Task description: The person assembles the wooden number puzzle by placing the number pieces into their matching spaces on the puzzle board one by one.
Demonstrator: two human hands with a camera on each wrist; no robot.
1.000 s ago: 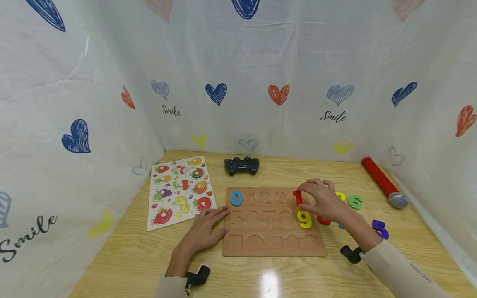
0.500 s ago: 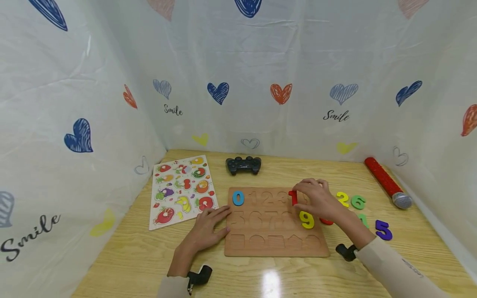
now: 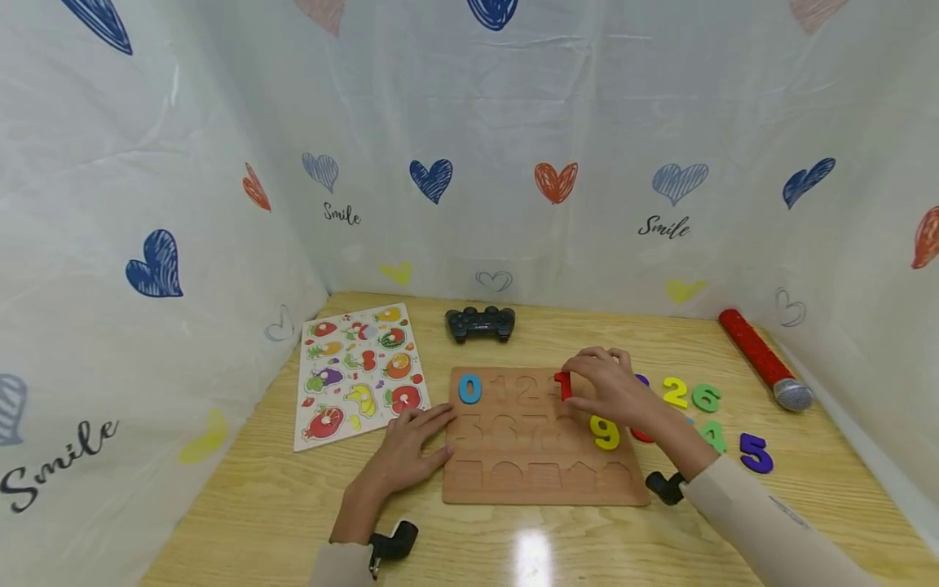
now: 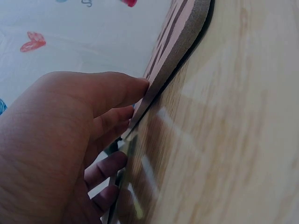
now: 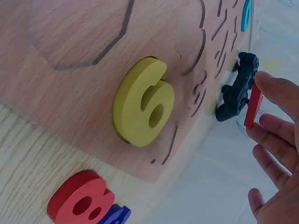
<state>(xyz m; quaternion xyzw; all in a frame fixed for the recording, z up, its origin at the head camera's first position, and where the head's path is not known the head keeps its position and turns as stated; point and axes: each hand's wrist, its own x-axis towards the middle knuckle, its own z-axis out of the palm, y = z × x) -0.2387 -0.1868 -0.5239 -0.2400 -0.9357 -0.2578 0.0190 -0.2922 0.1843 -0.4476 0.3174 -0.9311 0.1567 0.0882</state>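
Between thumb and fingers, my right hand pinches a red number 1 over the top row of the wooden number board. The right wrist view shows the red piece edge-on between the fingertips. My left hand rests at the board's left edge, fingers extended; in the left wrist view its thumb touches the board's side. A blue 0 sits in the top-left recess and a yellow 9 lies in the middle row at the right.
Loose number pieces lie right of the board: a yellow 2, green 6, green 4, purple 5 and red 8. Behind are a fruit puzzle, a black game controller and a red microphone.
My right hand has moved left over the board's top row with the red number 1, uncovering the green 4 at the right. The left hand stays at the board's edge.
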